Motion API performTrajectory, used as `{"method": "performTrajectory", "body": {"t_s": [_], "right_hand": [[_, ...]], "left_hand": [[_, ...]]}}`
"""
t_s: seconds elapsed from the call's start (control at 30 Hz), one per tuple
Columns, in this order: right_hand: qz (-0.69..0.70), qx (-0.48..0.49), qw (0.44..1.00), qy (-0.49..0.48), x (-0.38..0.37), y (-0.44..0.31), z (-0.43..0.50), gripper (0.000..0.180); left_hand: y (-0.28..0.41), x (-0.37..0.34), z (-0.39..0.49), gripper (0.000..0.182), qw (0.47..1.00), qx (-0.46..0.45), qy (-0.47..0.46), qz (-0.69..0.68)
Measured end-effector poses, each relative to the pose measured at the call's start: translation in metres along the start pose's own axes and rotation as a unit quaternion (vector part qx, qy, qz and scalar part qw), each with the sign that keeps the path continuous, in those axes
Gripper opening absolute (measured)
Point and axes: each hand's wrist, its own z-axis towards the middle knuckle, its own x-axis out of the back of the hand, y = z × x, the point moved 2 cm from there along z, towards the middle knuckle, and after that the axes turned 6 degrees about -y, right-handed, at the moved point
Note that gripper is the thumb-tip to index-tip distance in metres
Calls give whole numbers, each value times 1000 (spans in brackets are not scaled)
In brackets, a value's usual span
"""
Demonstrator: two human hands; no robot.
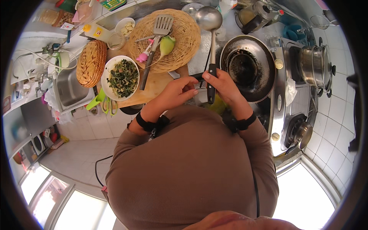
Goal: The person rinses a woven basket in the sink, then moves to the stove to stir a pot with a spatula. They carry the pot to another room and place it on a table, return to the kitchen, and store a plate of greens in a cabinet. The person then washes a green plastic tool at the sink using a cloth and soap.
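My right hand (222, 86) grips the black handle of a steel soup ladle (209, 18), held upright in the picture with its bowl away from me. My left hand (179, 90) has its fingers curled and thumb apart, next to the black handle (198, 76) of the frying pan; whether it grips that handle is unclear. To the right lies the frying pan (244, 67), dark and scorched inside. A white bowl of chopped cooked greens (122, 77) stands on the wooden cutting board (155, 92). A slotted turner (156, 43) and a green-topped radish (166, 46) rest on a woven tray (187, 43).
A woven basket (90, 63) sits beside the steel sink (72, 89). Green-handled scissors (109, 106) lie at the board's front edge. Beyond are a bowl of garlic cloves (125, 26) and a kettle (256, 14). On the right, the gas stove (280, 115) carries a steel pot (314, 66) and a saucepan (303, 133).
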Motion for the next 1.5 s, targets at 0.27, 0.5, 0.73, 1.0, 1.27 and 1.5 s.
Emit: {"method": "performTrajectory", "body": {"t_s": [0.27, 0.5, 0.73, 1.0, 1.27, 1.5], "right_hand": [[120, 25, 992, -1, -78, 10, 79, 39], [-113, -47, 992, -39, -75, 19, 96, 54], [-310, 220, 924, 52, -10, -15, 0, 41], [4, 214, 891, 401, 97, 33, -226, 23], [-60, 79, 454, 885, 212, 137, -434, 37], [439, 402, 639, 487, 248, 161, -412, 20]], "left_hand": [[-2, 16, -33, 61, 972, 70, 133, -180], [-35, 39, -46, 57, 969, 26, 165, -183], [-56, 66, -58, 46, 962, 74, 141, 222], [-1, 69, -34, 41, 827, 81, 83, 551], [44, -3, 57, 32, 884, -64, 52, 459], [71, -101, 112, 29, 892, -107, -64, 435]]}}
